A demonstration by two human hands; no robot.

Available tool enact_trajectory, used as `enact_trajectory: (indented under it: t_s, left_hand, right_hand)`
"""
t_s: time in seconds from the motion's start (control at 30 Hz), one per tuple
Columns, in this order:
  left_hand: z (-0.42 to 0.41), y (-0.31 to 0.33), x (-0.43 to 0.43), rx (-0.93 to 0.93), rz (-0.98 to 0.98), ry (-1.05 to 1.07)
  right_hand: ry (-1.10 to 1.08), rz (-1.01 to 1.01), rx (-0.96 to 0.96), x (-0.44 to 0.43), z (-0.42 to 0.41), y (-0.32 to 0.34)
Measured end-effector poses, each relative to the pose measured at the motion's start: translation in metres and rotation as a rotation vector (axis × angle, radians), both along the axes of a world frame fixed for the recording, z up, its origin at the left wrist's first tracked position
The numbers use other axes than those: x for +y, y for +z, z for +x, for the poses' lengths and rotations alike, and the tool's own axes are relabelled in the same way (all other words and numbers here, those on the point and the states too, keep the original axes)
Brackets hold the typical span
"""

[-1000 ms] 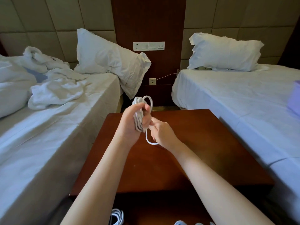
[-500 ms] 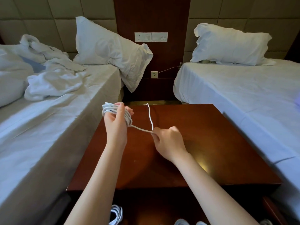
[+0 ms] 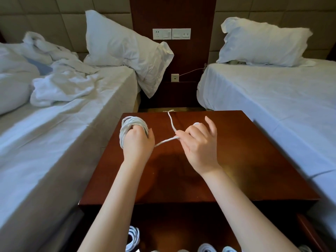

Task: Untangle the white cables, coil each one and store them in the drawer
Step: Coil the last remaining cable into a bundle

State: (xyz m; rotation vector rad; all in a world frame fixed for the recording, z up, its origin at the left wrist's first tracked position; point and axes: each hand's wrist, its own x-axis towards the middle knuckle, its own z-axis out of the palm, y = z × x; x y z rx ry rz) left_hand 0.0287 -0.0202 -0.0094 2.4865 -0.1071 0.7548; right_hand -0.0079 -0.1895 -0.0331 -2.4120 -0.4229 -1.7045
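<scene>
The head view shows the left hand point(image 3: 139, 142) with its grip clamped around a thick coil of white round cable point(image 3: 131, 128), held just above the far left part of the dark red-brown wooden tabletop point(image 3: 236, 160). The right hand point(image 3: 197, 142) pinches that cable's loose tail point(image 3: 171, 124) between thumb and forefinger, its other fingers spread apart; the tail runs taut from the coil to the pinch, then bends up toward the tabletop's far edge. The likely failure, as I judge it, is the coil springing loose if the left grip eases while the right pulls, since nothing ties the loops. The free end could also snag on the far edge and jerk the windings askew. Counted: one cable in hand; in the open drawer point(image 3: 307, 231) below, several finished white coils point(image 3: 133, 239) peek in along the bottom edge, at least four, though cropping makes the exact count uncertain; two hands; two beds, each with one white pillow.
</scene>
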Motion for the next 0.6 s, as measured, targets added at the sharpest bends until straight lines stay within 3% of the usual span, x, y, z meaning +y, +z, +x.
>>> enact_trajectory:
  t_s: [0.13, 0.3, 0.4, 0.5, 0.6]
  left_hand:
    - [-0.004, 0.002, -0.004, 0.221, 0.045, -0.224]
    - [-0.027, 0.022, -0.017, 0.515, -0.277, -0.552]
    - [-0.036, 0.033, -0.02, 0.707, -0.288, -0.704]
    - [-0.037, 0.035, -0.016, 0.789, -0.254, -0.822]
    - [-0.038, 0.037, -0.012, 0.869, -0.341, -1.0]
  right_hand:
    - [0.022, -0.008, -0.017, -0.011, 0.0, 0.011]
    - [0.004, 0.023, 0.021, -0.03, 0.001, 0.014]
    - [0.027, 0.02, 0.042, -0.035, -0.001, 0.017]
    - [0.071, -0.003, 0.068, -0.033, -0.001, 0.021]
    - [0.155, -0.002, 0.125, -0.027, -0.003, 0.023]
